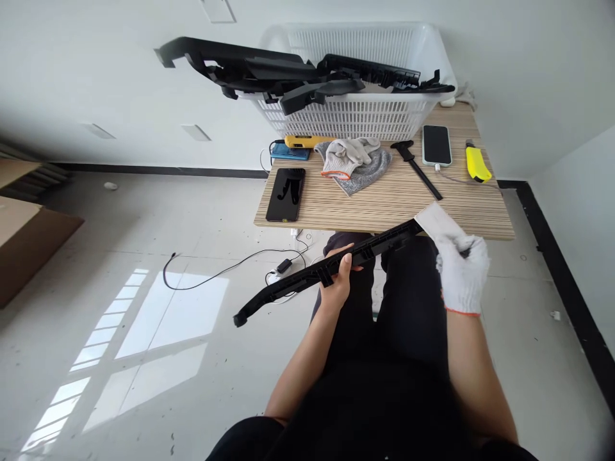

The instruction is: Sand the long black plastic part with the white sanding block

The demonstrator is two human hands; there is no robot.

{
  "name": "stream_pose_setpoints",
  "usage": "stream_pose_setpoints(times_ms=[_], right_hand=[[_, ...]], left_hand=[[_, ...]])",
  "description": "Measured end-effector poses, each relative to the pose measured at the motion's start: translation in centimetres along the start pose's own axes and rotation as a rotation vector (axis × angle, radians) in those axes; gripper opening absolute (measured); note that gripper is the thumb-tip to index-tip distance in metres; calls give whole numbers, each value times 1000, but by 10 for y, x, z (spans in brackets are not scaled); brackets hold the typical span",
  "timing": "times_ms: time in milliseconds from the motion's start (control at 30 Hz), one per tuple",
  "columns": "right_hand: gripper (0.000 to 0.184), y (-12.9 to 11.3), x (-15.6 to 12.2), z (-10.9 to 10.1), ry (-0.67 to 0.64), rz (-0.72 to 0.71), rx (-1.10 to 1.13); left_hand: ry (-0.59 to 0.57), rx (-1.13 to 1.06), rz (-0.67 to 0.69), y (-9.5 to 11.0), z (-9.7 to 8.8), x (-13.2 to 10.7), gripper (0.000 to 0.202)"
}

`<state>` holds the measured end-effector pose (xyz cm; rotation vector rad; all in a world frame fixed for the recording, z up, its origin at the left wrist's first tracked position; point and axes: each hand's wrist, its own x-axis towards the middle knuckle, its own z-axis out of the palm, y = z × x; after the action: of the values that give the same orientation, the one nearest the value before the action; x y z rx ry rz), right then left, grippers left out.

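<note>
My bare left hand [337, 276] is closed around the middle of a long black plastic trim part [295, 282], held slantwise above my lap. The part's curved end points down to the left, and its other end rises toward the table edge. On my right hand [464, 272] is a white knitted glove with an orange cuff. Its fingers are closed on a flat white piece [438, 221], which overlaps the upper right end of the trim part. Whether this piece is paper or cloth, I cannot tell.
A white plastic basket [346, 118] of black trim parts [254, 67] stands on the wooden table [375, 214]. Before it lie a dark phone [285, 195], gloves [348, 157], a grey cloth [368, 176], black calipers [420, 169], a charging phone [437, 145] and a yellow cutter [476, 163]. Cables [225, 272] trail below.
</note>
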<state>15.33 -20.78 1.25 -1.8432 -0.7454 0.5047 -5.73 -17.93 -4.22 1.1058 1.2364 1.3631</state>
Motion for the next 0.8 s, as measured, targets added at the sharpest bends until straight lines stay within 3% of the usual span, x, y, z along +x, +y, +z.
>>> stream_pose_setpoints(times_ms=[133,167,200,300,367,567,667,800], right_hand=[[43,2,10,-12,-332,-60,-3],[43,4,12,-13,-362,-77,-34],[43,6,13,-14,-327,-86,-54],[40,15,12,-19,-26,-69,-11],[37,19,8,-23,55,-39,89],[31,6,6,-27,-130,4,370],[26,-10,30,-11,-212,-26,435],[43,-26,81,25,-242,-3,465]], left_hand=[[13,4,37,1,-1,1,51],[23,-8,34,1,0,1,50],[31,-24,23,1,0,2,50],[67,-97,-54,-2,-3,2,51],[130,-171,-124,-2,-7,2,50],[312,-296,-214,15,-23,27,49],[320,-292,-217,22,-19,57,51],[240,-202,-216,24,-6,98,50]])
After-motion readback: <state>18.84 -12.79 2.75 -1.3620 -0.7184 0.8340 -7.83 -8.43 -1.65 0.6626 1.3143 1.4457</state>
